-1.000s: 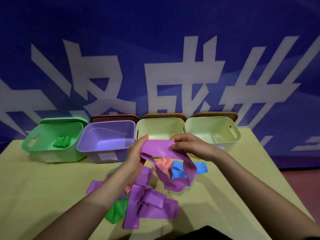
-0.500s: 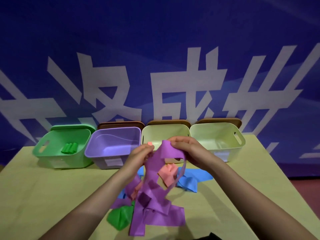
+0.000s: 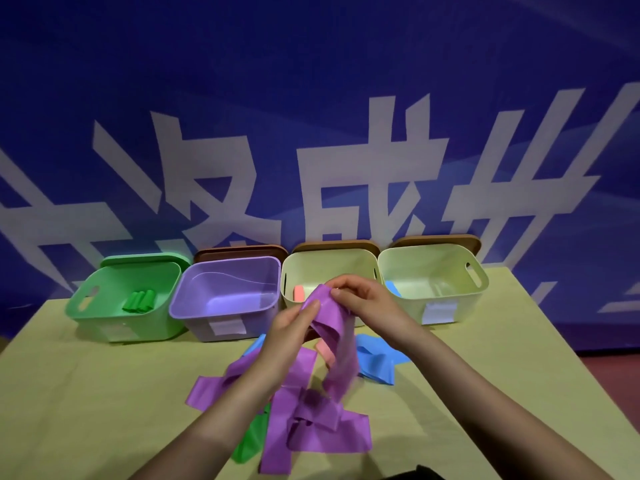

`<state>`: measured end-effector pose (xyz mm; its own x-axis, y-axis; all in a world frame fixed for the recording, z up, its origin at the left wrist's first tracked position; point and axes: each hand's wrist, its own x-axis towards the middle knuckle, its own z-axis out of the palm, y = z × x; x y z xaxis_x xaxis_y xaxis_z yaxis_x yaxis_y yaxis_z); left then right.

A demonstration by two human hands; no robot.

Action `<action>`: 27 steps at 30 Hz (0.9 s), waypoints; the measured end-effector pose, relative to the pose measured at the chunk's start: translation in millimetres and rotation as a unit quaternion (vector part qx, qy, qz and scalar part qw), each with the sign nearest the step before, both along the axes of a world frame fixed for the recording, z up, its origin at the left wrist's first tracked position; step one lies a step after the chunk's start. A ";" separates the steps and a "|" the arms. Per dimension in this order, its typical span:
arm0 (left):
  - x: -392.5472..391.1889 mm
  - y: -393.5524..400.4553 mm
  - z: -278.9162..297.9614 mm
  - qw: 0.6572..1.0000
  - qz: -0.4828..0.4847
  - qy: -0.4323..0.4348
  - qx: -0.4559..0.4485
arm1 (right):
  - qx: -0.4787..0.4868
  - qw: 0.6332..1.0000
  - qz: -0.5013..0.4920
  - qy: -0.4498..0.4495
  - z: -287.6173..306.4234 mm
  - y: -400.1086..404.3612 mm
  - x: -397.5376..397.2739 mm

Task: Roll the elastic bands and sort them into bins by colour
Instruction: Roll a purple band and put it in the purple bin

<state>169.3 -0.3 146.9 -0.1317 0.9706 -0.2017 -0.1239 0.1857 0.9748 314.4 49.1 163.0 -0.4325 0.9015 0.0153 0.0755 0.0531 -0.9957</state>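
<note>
Both hands hold one purple elastic band [image 3: 334, 336] up over the table. My left hand [image 3: 289, 330] pinches its near side and my right hand [image 3: 363, 303] grips its top end; the rest hangs down in a loop. Under it lies a pile of purple bands [image 3: 311, 424], with a green band [image 3: 252, 441], a pink band [image 3: 325, 351] and a blue band [image 3: 375, 362] around it. Along the back stand a green bin [image 3: 114, 323] with rolled green bands [image 3: 138, 301], a purple bin [image 3: 207, 317], and two pale yellow bins [image 3: 332, 259] [image 3: 460, 306]; the left one holds a pink roll [image 3: 298, 293].
The yellow-green table [image 3: 86, 393] ends at a blue banner wall with white characters behind the bins. Brown lids [image 3: 242, 252] lean behind three bins and a green lid behind the green one. The table's right edge drops to a reddish floor [image 3: 616, 375].
My hands have drawn closer together and gathered the purple band's top end, so its loop hangs narrower. The view has tilted up slightly.
</note>
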 end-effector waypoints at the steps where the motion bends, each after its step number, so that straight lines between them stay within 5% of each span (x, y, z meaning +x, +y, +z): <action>1: 1.2 0.5 0.2 1.000 -0.001 0.010 0.000 | 0.001 1.000 -0.005 -0.012 -0.2 0.5 2.1; 16: 9.6 0.5 -9.2 0.999 -0.015 -0.001 0.039 | 0.011 0.996 -0.075 0.052 -2.3 -5.3 13.1; 20: 10.3 -0.8 -17.2 0.999 -0.019 -0.021 0.030 | -0.086 0.978 -0.062 0.181 1.1 -0.8 17.2; 27: 20.2 -0.5 -16.2 0.992 -0.084 0.076 0.052 | -0.206 0.901 -0.030 0.381 22.0 5.0 24.3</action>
<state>189.6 -0.8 130.7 0.0126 0.9960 -0.0888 0.0495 0.0881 0.9949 338.7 54.1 185.0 -0.3887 0.9197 -0.0552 -0.6470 -0.3151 -0.6943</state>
